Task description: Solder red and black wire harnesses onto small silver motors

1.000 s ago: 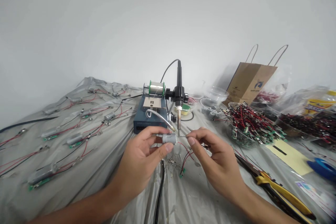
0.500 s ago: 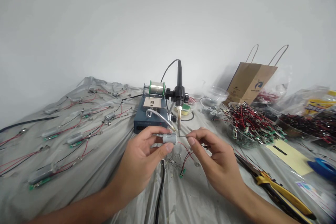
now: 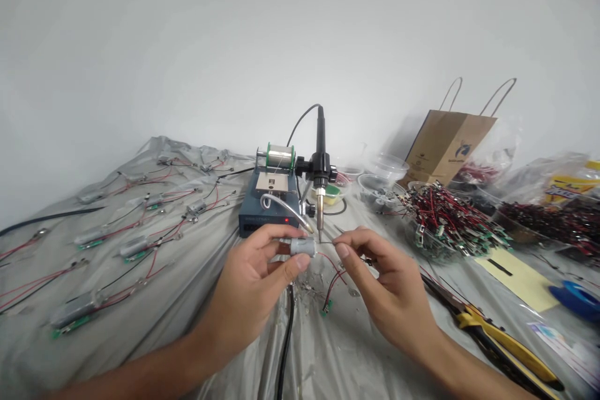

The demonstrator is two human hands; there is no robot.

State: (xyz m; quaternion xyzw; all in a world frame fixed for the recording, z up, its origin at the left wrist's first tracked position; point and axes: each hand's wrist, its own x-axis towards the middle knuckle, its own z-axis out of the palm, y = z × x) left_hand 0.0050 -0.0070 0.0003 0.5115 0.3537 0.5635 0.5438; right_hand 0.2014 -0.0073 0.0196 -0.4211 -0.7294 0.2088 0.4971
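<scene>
My left hand (image 3: pixel 248 281) is shut on a small grey cylindrical DC motor (image 3: pixel 302 246), held between thumb and fingers. My right hand (image 3: pixel 387 284) pinches a thin wire (image 3: pixel 330 242) that reaches toward the motor's end. Just behind that wire, the tip of a soldering iron (image 3: pixel 320 200) points down from its clamp stand. A loose red and black wired lead with a small green board (image 3: pixel 327 307) lies on the sheet below my hands.
A blue soldering station (image 3: pixel 262 225) with a solder spool (image 3: pixel 280 156) stands behind my hands. Wired motors (image 3: pixel 135 247) lie on the grey plastic sheet (image 3: pixel 328 350) at left. At right are a bowl of wired terminals (image 3: pixel 445 219), yellow-handled pliers (image 3: pixel 497 340) and a paper bag (image 3: pixel 445 147).
The view has tilted slightly. My hands and the motor have stayed almost in the same place.
</scene>
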